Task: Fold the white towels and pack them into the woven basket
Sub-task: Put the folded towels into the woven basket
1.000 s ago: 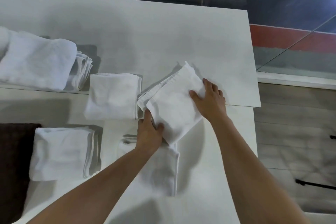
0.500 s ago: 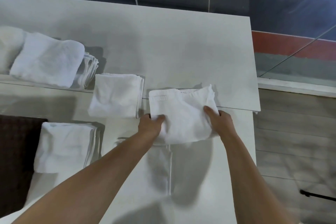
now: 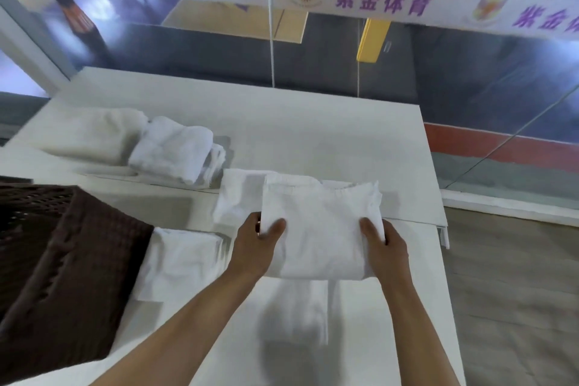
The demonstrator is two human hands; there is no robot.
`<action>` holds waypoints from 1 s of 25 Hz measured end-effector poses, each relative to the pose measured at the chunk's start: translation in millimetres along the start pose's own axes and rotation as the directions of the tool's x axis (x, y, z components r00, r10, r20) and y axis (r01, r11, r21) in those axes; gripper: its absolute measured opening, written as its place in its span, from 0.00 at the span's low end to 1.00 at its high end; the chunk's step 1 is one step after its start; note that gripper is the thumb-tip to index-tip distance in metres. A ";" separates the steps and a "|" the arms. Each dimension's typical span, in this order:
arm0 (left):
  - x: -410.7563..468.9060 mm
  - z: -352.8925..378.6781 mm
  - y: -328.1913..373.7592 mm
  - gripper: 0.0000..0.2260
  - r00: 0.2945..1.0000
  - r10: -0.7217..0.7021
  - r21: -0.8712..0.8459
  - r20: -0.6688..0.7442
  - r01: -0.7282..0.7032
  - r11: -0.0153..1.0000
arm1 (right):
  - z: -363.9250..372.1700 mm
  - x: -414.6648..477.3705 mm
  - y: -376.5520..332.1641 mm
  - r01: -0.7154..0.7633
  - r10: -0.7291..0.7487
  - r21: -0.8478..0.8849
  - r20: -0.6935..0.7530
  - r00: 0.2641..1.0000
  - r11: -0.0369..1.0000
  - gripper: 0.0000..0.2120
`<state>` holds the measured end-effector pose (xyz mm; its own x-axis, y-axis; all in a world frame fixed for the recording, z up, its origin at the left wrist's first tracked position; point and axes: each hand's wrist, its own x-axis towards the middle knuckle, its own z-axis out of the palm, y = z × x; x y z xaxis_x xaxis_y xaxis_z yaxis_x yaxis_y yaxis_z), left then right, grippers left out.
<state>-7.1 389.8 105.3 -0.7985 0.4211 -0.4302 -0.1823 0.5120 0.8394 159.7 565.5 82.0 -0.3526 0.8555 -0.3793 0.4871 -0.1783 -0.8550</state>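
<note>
The folded towel [image 3: 319, 229] is a white, slightly rumpled rectangle several layers thick, with a gathered hem along its far edge. It is held above the counter [image 3: 313, 135], toward the right edge, throwing a shadow on the flat towel [image 3: 300, 307] spread beneath it. The left hand [image 3: 255, 244] grasps its left side and the right hand [image 3: 385, 247] its right side. Each thumb lies on top while the other fingers [image 3: 390, 233] curl around the side edge and under the cloth. Just behind lies a second folded towel [image 3: 238, 197], and another folded one [image 3: 181, 260] sits to the left, beside the dark woven basket [image 3: 62, 260] at the counter's near left edge. Plush towels [image 3: 172, 147] lie toward the far left corner.
</note>
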 end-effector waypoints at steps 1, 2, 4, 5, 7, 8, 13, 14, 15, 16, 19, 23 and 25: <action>-9.8 -17.3 0.0 0.13 1.000 0.015 -0.020 -0.007 -0.015 1.000 | 5.4 -18.1 -11.3 0.038 -0.038 0.007 0.002 0.999 0.999 0.10; -19.3 -33.5 0.5 0.13 0.999 0.033 -0.035 -0.012 -0.034 0.999 | 10.2 -35.2 -20.7 0.066 -0.066 0.019 0.002 0.998 0.998 0.09; -35.9 -65.4 1.6 0.12 0.997 0.077 -0.054 -0.021 -0.078 0.995 | 20.3 -67.8 -37.6 0.106 -0.106 0.047 -0.004 0.994 0.993 0.09; -44.1 -81.2 1.0 0.12 0.995 0.098 -0.059 -0.029 -0.099 0.993 | 26.1 -83.6 -44.9 0.120 -0.120 0.053 0.000 0.993 0.991 0.09; -64.5 -119.9 -1.6 0.11 0.990 0.134 -0.059 -0.043 -0.137 0.989 | 43.8 -117.3 -60.7 0.159 -0.160 0.048 0.006 0.987 0.986 0.09; -74.5 -138.2 -2.8 0.12 0.988 0.150 -0.057 -0.044 -0.153 0.987 | 52.5 -132.0 -67.5 0.179 -0.179 0.045 0.007 0.984 0.983 0.09; -125.6 -248.1 -27.0 0.10 0.977 0.203 -0.076 -0.061 -0.207 0.975 | 121.9 -208.2 -96.2 0.259 -0.261 0.047 0.046 0.964 0.965 0.08; -135.4 -270.5 -34.1 0.10 0.975 0.209 -0.092 -0.076 -0.216 0.972 | 138.4 -222.4 -100.6 0.272 -0.274 0.044 0.062 0.960 0.961 0.08; -142.6 -291.1 -41.9 0.10 0.971 0.218 -0.099 -0.095 -0.227 0.969 | 154.2 -235.5 -105.4 0.289 -0.291 0.036 0.087 0.953 0.957 0.08; -149.7 -314.2 -51.3 0.10 0.967 0.226 -0.095 -0.121 -0.238 0.967 | 172.9 -249.9 -111.5 0.308 -0.309 0.029 0.117 0.944 0.951 0.09; -161.7 -368.5 -74.6 0.10 0.954 0.212 -0.075 -0.214 -0.233 0.970 | 222.8 -281.0 -129.9 0.367 -0.363 0.016 0.203 0.909 0.930 0.10; -165.6 -422.9 -93.1 0.16 0.926 0.155 -0.102 -0.344 -0.201 0.974 | 288.8 -300.8 -159.7 0.442 -0.414 -0.017 0.318 0.853 0.897 0.11; -158.0 -447.5 -99.5 0.24 0.899 0.141 -0.118 -0.415 -0.207 0.971 | 327.4 -296.5 -175.7 0.439 -0.386 -0.058 0.384 0.839 0.897 0.11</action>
<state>-119.5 -62.8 238.4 -0.9816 0.1397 -0.1305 -0.0795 0.3223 0.9433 -82.9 184.0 228.9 -0.7907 0.5994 -0.1242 0.3282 0.2438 -0.9126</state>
